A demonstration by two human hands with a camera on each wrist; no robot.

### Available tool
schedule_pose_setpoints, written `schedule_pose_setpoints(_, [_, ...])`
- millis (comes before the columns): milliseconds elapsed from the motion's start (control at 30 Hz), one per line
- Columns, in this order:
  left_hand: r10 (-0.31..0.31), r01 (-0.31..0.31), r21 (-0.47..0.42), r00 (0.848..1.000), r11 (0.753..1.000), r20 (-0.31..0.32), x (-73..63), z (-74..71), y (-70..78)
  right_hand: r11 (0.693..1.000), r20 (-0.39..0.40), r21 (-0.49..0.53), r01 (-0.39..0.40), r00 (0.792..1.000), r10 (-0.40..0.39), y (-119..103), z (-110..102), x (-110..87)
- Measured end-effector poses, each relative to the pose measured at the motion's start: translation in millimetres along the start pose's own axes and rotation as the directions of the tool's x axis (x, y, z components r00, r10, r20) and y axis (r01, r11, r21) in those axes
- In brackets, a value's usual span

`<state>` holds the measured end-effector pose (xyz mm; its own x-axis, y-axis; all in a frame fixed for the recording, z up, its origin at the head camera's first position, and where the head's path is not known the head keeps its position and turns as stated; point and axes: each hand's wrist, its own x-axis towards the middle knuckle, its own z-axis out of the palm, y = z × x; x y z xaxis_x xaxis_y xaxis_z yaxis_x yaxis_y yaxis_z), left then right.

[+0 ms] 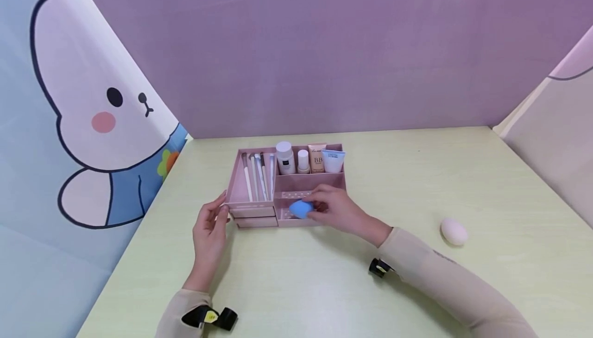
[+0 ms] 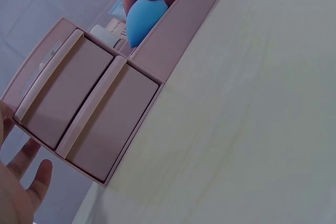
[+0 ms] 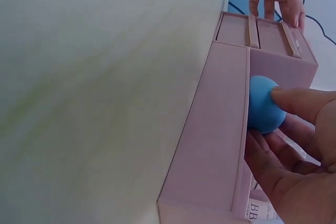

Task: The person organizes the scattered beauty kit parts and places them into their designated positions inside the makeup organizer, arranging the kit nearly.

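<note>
A blue makeup sponge (image 1: 301, 209) is pinched between the thumb and fingers of my right hand (image 1: 335, 208), over the front right compartment of a pink makeup organizer (image 1: 251, 205). In the left wrist view the pointed end of the sponge (image 2: 144, 20) faces down beside the compartment's front wall. My left hand (image 1: 210, 237) is at the organizer's left front corner, its fingertips touching the upper edge. Its other fingers (image 2: 39, 182) are loose and apart from the side. Two drawers (image 2: 107, 114) below that corner are closed.
Several makeup brushes (image 1: 256, 176) lie in the organizer's left compartment. A white bottle (image 1: 285, 159), a small capped bottle (image 1: 303, 161), a BB cream tube (image 1: 317, 159) and a white-blue tube (image 1: 333, 161) stand in the back row. A pale pink egg-shaped object (image 1: 454, 231) lies on the table at right.
</note>
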<state>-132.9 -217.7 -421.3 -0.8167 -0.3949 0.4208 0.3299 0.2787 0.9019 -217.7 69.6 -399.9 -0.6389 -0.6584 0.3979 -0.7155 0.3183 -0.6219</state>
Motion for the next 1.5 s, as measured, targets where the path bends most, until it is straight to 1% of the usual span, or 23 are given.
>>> schedule_pose_setpoints(133, [0.018, -0.018, -0.001, 1.0, 1.0, 0.0, 0.4, 0.0, 0.1, 0.999, 0.013, -0.054, 0.005, 1.0, -0.005, 0, 3, 5.7])
schedule_pose_setpoints(267, [0.019, -0.019, -0.002, 1.0, 1.0, 0.002, 0.6, 0.3, -0.2, 0.994, 0.041, -0.107, -0.017, 0.999, 0.021, -2, 5, 11.3])
schedule_pose_setpoints(467, [0.034, -0.034, 0.003, 0.999, 0.999, 0.011, 1.4, 1.5, -1.1, 0.992, 0.076, -0.124, -0.022, 0.997, 0.031, -1, 8, 15.3])
schedule_pose_setpoints(767, [-0.009, 0.009, 0.002, 1.0, 1.0, 0.013, 1.8, 1.4, 1.1, 0.984, 0.145, -0.175, -0.025, 0.988, 0.051, -2, 6, 20.5])
schedule_pose_setpoints(867, [-0.012, 0.012, 0.001, 1.0, 1.0, 0.012, 1.5, 1.2, 1.5, 0.984, 0.156, -0.18, -0.015, 0.987, 0.043, -3, 6, 21.6])
schedule_pose_setpoints(933, [-0.014, 0.014, 0.003, 1.0, 1.0, 0.012, 1.3, 1.0, 1.5, 0.983, 0.151, -0.184, 0.005, 0.988, 0.023, -2, 7, 21.8])
schedule_pose_setpoints(1067, [-0.022, 0.021, 0.005, 1.0, 1.0, 0.007, 1.2, 0.6, 1.2, 0.984, 0.141, -0.176, 0.015, 0.99, 0.01, 0, 7, 21.4])
schedule_pose_setpoints(1300, [-0.008, 0.008, -0.001, 1.0, 1.0, -0.001, 1.8, 0.1, -0.4, 0.987, 0.156, -0.159, -0.03, 0.986, 0.055, -3, 4, 20.3])
schedule_pose_setpoints(1400, [-0.009, 0.009, -0.004, 1.0, 1.0, -0.003, 1.7, 0.0, -0.6, 0.989, 0.142, -0.141, -0.05, 0.987, 0.07, -4, 1, 18.2])
schedule_pose_setpoints(1500, [-0.023, 0.023, 0.004, 1.0, 1.0, 0.001, 1.0, -0.1, 0.0, 0.992, 0.117, -0.11, -0.066, 0.99, 0.079, -5, -4, 15.4])
